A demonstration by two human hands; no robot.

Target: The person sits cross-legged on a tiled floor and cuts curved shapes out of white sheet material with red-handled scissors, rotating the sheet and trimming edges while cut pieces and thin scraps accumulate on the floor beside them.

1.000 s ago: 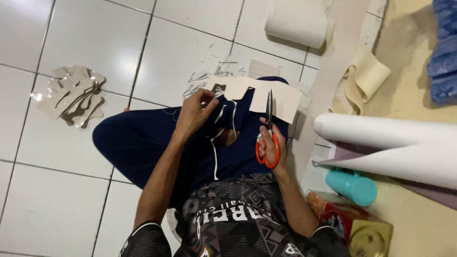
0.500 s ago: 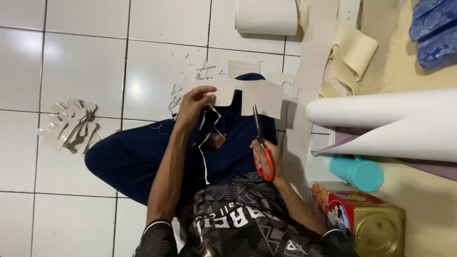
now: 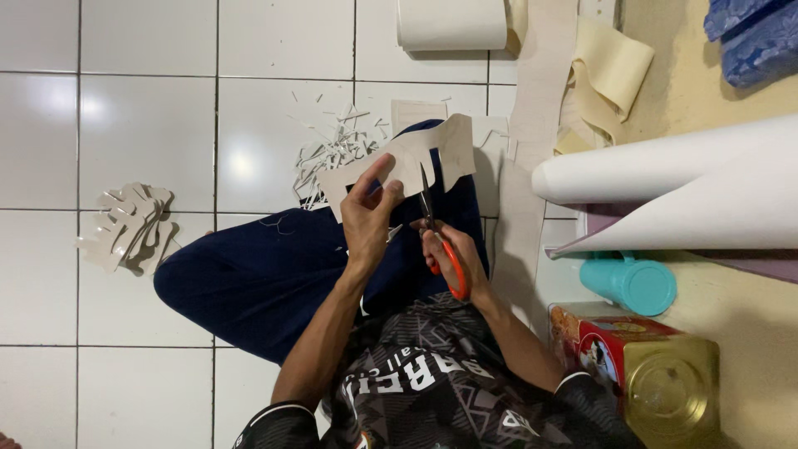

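My left hand pinches a beige sheet of cut-out material over my lap, thumb on top. My right hand grips orange-handled scissors, and their blades point up into the lower edge of the sheet. I sit cross-legged on the white tile floor in dark blue trousers.
A heap of thin offcuts lies beyond my knee. A pile of finished cut-out shapes sits on the tiles at left. Large white rolls, a teal cup, a red tin and a small roll stand at right and top.
The view has shifted, so everything sits lower and more central. My hands have come closer together, and the scissors have moved in to the sheet's edge.
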